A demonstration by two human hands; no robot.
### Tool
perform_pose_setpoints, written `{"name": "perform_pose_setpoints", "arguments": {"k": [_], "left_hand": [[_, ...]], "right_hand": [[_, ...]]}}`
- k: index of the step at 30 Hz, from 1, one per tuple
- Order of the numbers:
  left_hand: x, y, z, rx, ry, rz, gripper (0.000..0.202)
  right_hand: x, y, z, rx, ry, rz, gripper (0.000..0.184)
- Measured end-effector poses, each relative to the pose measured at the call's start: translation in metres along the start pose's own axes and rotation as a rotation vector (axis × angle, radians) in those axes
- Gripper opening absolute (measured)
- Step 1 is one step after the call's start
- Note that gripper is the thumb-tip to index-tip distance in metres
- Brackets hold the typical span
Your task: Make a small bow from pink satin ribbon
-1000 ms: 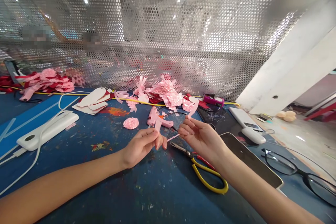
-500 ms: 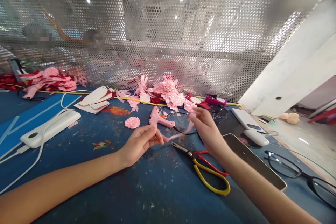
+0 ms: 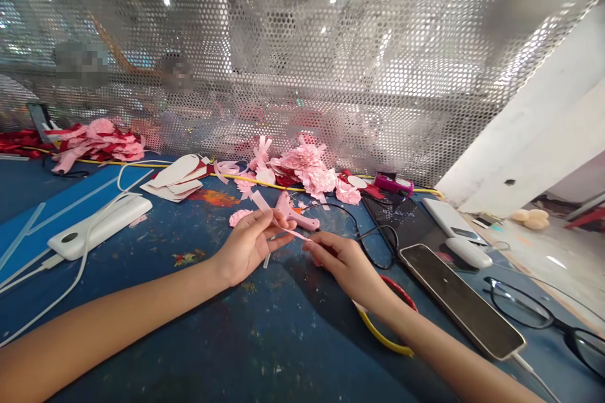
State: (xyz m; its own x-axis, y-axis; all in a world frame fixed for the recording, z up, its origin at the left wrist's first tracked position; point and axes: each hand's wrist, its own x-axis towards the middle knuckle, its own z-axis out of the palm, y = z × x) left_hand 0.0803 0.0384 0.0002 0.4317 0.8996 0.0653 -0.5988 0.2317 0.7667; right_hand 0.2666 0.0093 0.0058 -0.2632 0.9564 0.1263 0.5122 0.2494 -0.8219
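A: Hands, head view?
B: Left hand [image 3: 248, 245], fingers pinched on a thin pink paper strip [image 3: 278, 221]; right hand [image 3: 345, 264], fingertips closed on the strip's other end. Strip flat, narrow, matte, held just above the blue table [image 3: 265, 340].
A: Surroundings?
B: Pink plastic glue gun [image 3: 295, 214] just behind; frilled pink paper flowers [image 3: 309, 170] by the perforated metal screen [image 3: 331, 63]; yellow-handled scissors [image 3: 382, 327] under the right wrist; glossy black phone [image 3: 460, 299]; white power bank [image 3: 101, 227].
A: Writing?
B: None legible.
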Motion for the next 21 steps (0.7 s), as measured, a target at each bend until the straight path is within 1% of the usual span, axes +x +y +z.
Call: {"name": "perform_pose_setpoints", "arguments": {"k": [4,6,9,12,14,16,21], "left_hand": [[0.004,0.002,-0.004,-0.026,0.067,0.005,0.012],[0.006,0.003,-0.006,-0.034,0.115,0.015,0.012],[0.011,0.005,-0.01,-0.082,0.171,0.014,0.014],[0.014,0.006,-0.012,-0.132,0.183,-0.019,0.014],[0.014,0.006,-0.013,-0.145,0.188,-0.03,0.013],[0.014,0.005,-0.013,-0.135,0.192,-0.03,0.011],[0.015,0.005,-0.017,-0.01,0.167,-0.015,0.008]], "right_hand": [[0.001,0.004,0.001,0.286,-0.036,0.162,0.04],[0.002,0.004,0.002,0.425,-0.039,0.258,0.038],[0.002,0.003,0.001,0.515,-0.071,0.384,0.032],[0.002,0.002,-0.001,0.573,-0.159,0.48,0.033],[0.001,0.003,-0.001,0.625,-0.199,0.504,0.034],[0.001,0.004,-0.001,0.649,-0.216,0.498,0.034],[0.002,0.002,-0.002,0.608,-0.247,0.493,0.033]]}}
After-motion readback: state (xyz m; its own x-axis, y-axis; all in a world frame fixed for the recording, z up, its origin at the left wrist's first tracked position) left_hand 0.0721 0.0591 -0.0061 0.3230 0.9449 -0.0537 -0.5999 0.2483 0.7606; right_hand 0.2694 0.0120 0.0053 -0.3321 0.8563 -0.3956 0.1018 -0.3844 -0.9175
